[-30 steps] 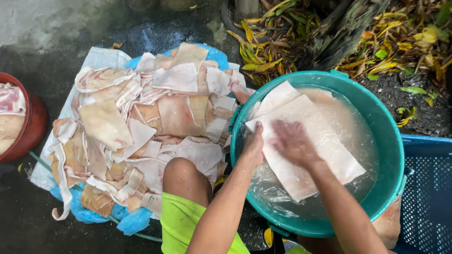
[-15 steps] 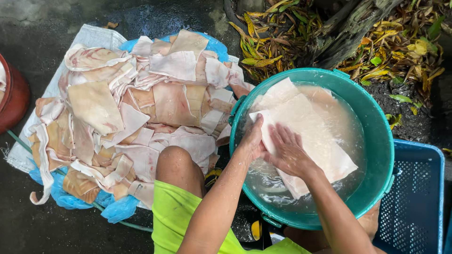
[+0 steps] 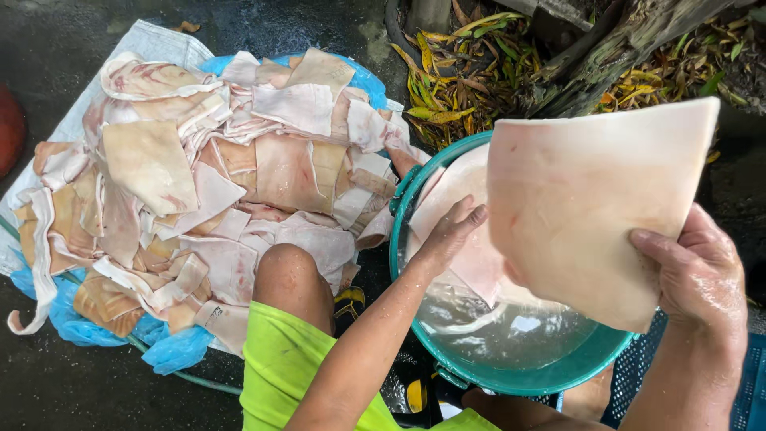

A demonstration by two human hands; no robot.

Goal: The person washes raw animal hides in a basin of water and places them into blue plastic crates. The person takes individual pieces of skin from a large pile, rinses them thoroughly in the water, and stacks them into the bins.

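Pale cream sheet (image 3: pixel 590 207) with faint pink blotches, right. Teal basin (image 3: pixel 511 375) of cloudy water. Left, a white, pink and tan pile (image 3: pixel 207 191) on blue plastic (image 3: pixel 171 351). Lime-green shorts (image 3: pixel 287 367) near; yellow leaves (image 3: pixel 455 80) far.

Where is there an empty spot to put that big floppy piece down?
Bare wet ground shows left of the pile of skin sheets, and again below it. The pile is crowded. The teal basin holds water and another sheet under the left hand.
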